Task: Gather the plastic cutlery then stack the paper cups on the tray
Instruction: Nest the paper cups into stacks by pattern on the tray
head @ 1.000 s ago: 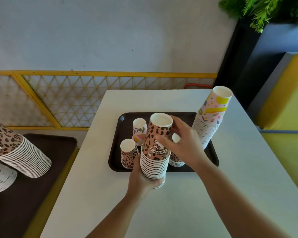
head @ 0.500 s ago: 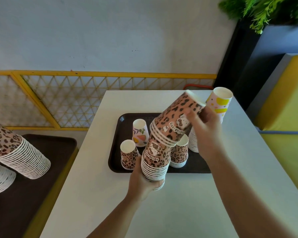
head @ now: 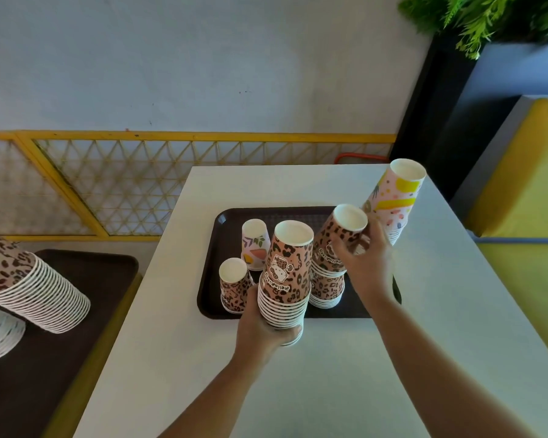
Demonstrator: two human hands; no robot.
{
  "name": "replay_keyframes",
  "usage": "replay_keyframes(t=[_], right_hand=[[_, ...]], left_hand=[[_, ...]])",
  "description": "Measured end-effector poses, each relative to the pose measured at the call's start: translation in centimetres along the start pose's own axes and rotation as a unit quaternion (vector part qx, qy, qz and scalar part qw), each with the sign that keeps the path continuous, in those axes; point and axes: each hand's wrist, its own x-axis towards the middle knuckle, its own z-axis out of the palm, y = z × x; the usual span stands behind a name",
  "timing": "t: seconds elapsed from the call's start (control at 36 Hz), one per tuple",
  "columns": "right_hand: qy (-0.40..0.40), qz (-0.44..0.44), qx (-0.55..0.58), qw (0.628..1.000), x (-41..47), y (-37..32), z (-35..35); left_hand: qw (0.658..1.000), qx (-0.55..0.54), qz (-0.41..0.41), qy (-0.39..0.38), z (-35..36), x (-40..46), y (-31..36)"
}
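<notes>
My right hand (head: 363, 257) has carried the lifted batch of leopard cups (head: 339, 238) over onto the short leopard stack (head: 326, 287) on the tray (head: 215, 248), fingers curled round it, tilted. My left hand (head: 263, 324) grips the other leopard stack (head: 285, 279) upright at the tray's near edge.

One head view looks steeply down (close) over the table (head: 345, 374).

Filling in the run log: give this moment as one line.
left hand: holds leopard stack | right hand: setting leopard cups onto short stack | tray
</notes>
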Motion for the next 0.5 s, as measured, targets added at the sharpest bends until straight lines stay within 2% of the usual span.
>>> replay_keyframes(t=[0.17, 0.31, 0.39, 0.5], right_hand=[[-0.056, -0.001, -0.05, 0.997, -0.6, 1.0, 0.5], [-0.05, -0.044, -0.024, 0.997, -1.2, -1.2, 0.3], [-0.118, -0.091, -0.003, 0.989, -1.6, -2.9, 0.3], [-0.176, -0.087, -0.006, 0.981, -2.1, -4.1, 0.5]], left_hand=[[1.0, -0.002, 0.01, -0.005, 0.1, 0.1, 0.1], [1.0, 0.006, 0.016, -0.009, 0.2, 0.2, 0.2], [1.0, 0.006, 0.018, -0.007, 0.3, 0.1, 0.3], [1.0, 0.006, 0.011, -0.009, 0.6, 0.1, 0.3]])
